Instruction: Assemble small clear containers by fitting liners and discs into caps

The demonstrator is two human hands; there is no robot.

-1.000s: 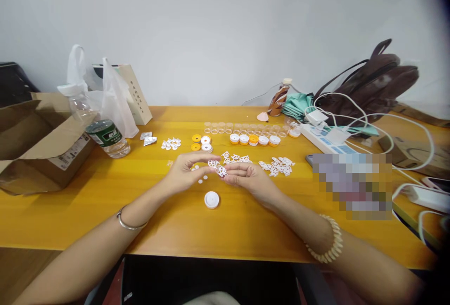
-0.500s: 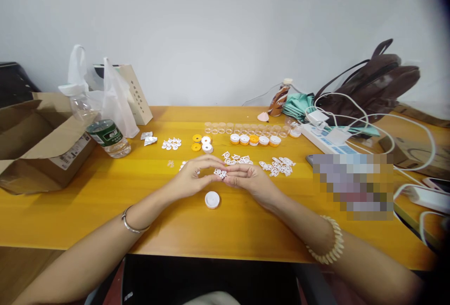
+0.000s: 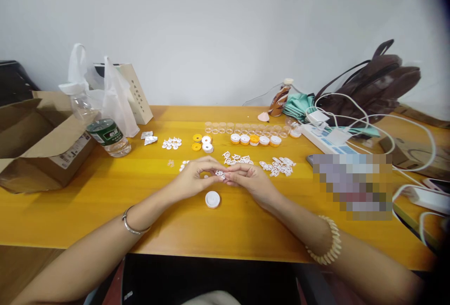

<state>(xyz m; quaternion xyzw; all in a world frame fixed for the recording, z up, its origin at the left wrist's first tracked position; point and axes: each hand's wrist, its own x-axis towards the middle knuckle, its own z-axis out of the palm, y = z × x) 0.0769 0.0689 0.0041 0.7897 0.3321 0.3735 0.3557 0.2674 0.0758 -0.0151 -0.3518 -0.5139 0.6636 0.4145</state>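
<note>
At the center of the frame, the left hand (image 3: 192, 178) and right hand (image 3: 255, 183) meet at the fingertips, thumbs and fingers pinched closed on a small white openwork piece (image 3: 220, 174). Just below, a round white cap (image 3: 212, 199) sits on the wooden table (image 3: 260, 234). White cutouts (image 3: 276, 171) lie right of center; white and orange lids (image 3: 254, 140) line up above center, near clear cups (image 3: 221, 128).

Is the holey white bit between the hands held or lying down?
Held: the left hand and right hand pinch the holey white bit.
</note>
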